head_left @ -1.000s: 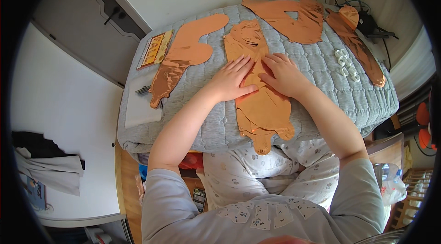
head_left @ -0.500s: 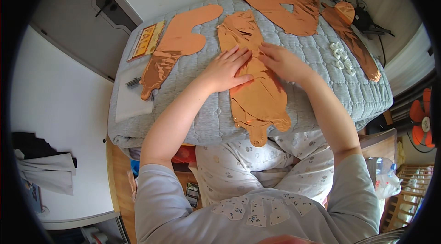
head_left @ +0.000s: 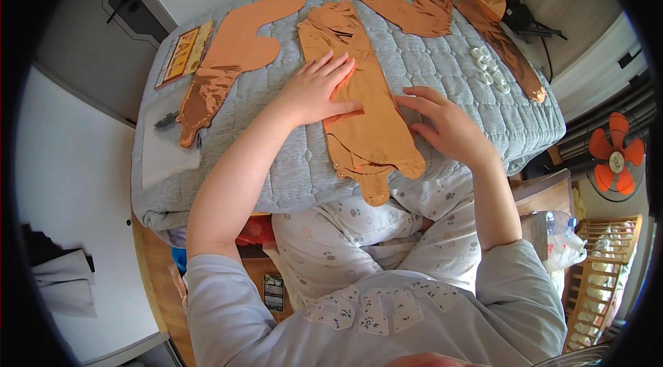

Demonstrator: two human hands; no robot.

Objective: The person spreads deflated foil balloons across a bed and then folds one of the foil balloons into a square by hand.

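A flat copper foil balloon (head_left: pixel 376 91) lies lengthwise on the grey quilted bed in front of me, its tabbed end near the bed's front edge. Its far part is wrinkled. My left hand (head_left: pixel 314 94) rests on its left side, palm down with fingers and thumb apart. At the balloon's right edge is my right hand (head_left: pixel 445 122), open, fingers stretched out and loosely apart. Its fingertips reach the foil's edge; whether they press on it I cannot tell. Both hands hold nothing.
Other flat copper balloons lie left (head_left: pixel 238 39), at the back (head_left: pixel 397 4) and right (head_left: pixel 507 49). White rolls (head_left: pixel 492 70) sit at right. A printed packet (head_left: pixel 185 54) and a clear plastic sheet (head_left: pixel 169 160) with dark thin sticks (head_left: pixel 166 120) lie left. An orange-bladed fan (head_left: pixel 617 156) stands far right.
My right hand has slid from the balloon's upper middle toward me and out to its right edge. The left hand stays on the foil. The foil looks smoother, and the whole view has shifted.
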